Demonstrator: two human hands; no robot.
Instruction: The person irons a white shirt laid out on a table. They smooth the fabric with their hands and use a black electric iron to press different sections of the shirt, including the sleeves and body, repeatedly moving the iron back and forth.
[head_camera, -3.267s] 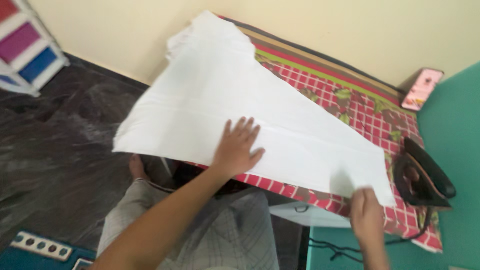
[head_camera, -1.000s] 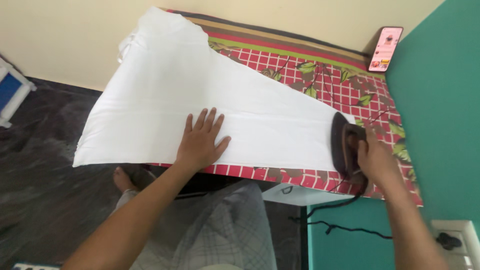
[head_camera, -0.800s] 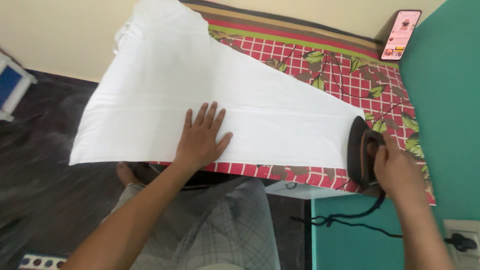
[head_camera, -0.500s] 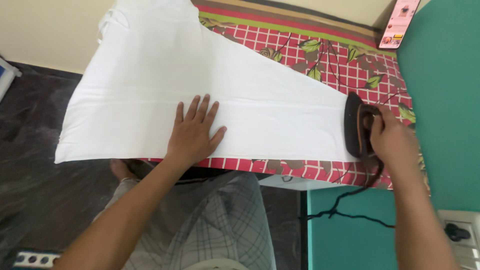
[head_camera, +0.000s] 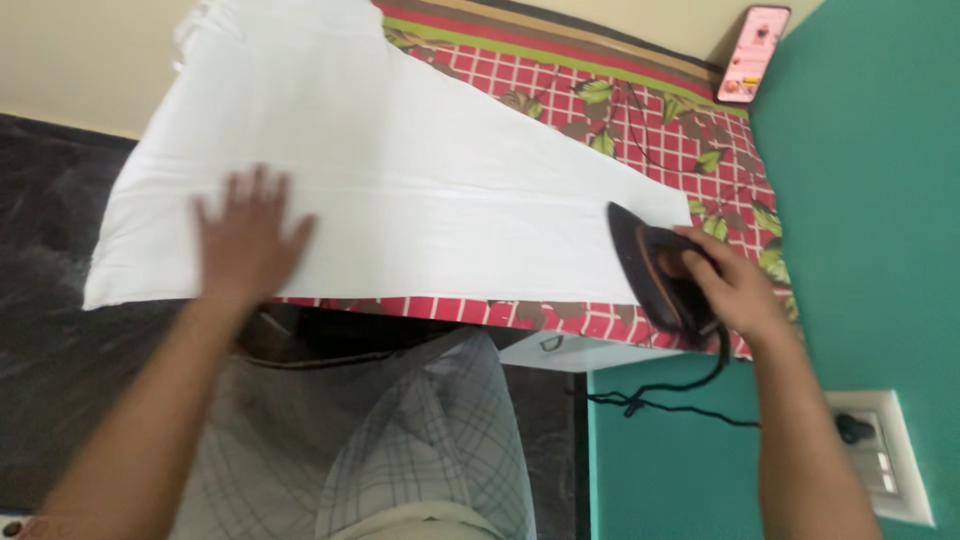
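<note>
So the white cloth (head_camera: 400, 170) is a long plain piece, wide at the left end and tapering toward the right, lying flat and pretty smooth with a faint lengthwise crease line through the middle. It's spread over a table covered in a red checked cover (head_camera: 690, 170) with green leaves and striped edging, and the wide left end sticks out past the table's edge over the dark floor (head_camera: 40, 250). The left hand (head_camera: 248, 240) is blurry but sits flat on the cloth near its left end, fingers spread wide, holding nothing. The right hand (head_camera: 730, 285) is wrapped around the handle of a dark iron (head_camera: 650, 275), which sits right at the narrow right tip of the cloth, nose on the fabric. A black cord (head_camera: 660, 395) hangs off the iron down the teal wall (head_camera: 860, 200), with a wall socket (head_camera: 880, 450) nearby. A phone (head_camera: 752, 53) leans in the far corner, well apart from everything.
</note>
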